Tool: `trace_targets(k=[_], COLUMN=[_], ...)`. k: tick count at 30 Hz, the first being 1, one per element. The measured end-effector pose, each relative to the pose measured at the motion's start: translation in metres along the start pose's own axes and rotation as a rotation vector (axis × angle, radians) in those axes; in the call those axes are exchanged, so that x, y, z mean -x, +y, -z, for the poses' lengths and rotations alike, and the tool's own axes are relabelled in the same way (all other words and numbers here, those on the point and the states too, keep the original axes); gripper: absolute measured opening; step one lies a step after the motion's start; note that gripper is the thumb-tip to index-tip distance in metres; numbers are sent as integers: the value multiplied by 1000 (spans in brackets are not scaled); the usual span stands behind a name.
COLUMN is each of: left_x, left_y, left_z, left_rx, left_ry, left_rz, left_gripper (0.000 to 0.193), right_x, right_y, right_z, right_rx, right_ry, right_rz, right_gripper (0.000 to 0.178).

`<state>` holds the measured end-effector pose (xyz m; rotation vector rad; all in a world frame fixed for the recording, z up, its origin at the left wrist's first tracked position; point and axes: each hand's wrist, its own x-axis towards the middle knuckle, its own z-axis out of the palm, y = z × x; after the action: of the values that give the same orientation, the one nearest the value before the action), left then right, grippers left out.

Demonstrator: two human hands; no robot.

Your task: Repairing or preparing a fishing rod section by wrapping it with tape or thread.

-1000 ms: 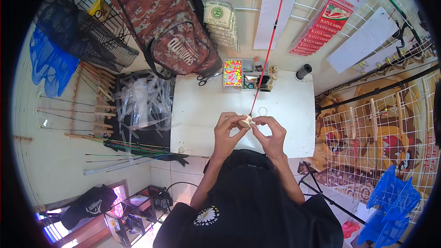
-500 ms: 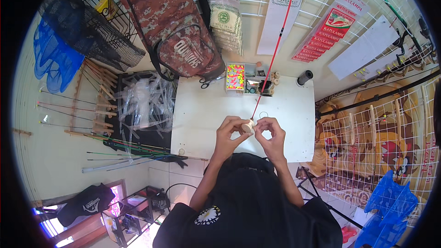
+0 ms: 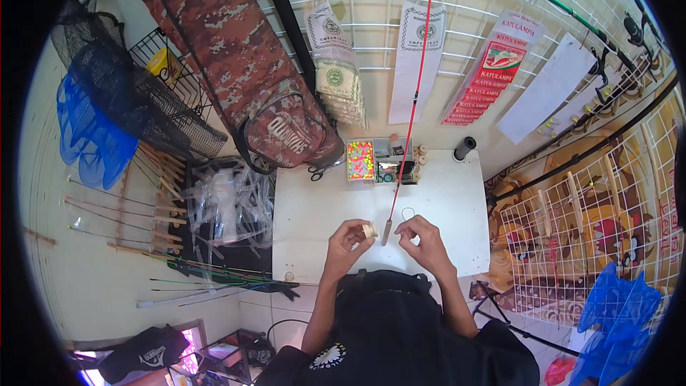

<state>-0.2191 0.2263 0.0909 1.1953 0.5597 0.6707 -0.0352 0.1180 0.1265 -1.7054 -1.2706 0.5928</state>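
My left hand pinches a small pale wooden spool between thumb and fingers, above the white table. To its right, my right hand has thumb and forefinger drawn together; whatever may be in that pinch is too fine to make out. Between the hands is a thin red fishing rod, its brown handle toward me and its shaft running away up past the wall. A thin dark loop shows just beyond my right fingertips.
At the table's back stand a divided tray of bright floats, wooden spools, scissors and a dark cylinder. A camouflage rod bag leans at the left. Clear plastic sleeves are heaped left of the table.
My hands have drawn apart, the spool going left with my left hand, so the rod's handle now shows between them. The whole view has shifted, with more of the wall visible.
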Motion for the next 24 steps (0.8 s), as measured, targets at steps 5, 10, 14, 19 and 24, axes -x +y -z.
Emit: trace_targets(k=[5, 10, 14, 19, 24], left_x=[-8, -1, 0, -6, -8], left_y=[6, 10, 13, 17, 22], left_z=[8, 17, 23, 29, 36], left_rx=[-96, -95, 22, 95, 32], left_ry=[74, -44, -54, 46, 83], left_rz=[-43, 94, 145, 88, 74], left_gripper=[38, 37, 33, 31, 32], right_x=[-2, 0, 1, 0, -2], right_y=[6, 11, 17, 28, 37], right_z=[3, 3, 9, 22, 42], right_rx=[-142, -311, -307, -377, -315], right_ry=[39, 87, 193, 316, 550], right_rz=[-52, -181, -213, -232, -196], right_gripper=[8, 16, 14, 15, 10])
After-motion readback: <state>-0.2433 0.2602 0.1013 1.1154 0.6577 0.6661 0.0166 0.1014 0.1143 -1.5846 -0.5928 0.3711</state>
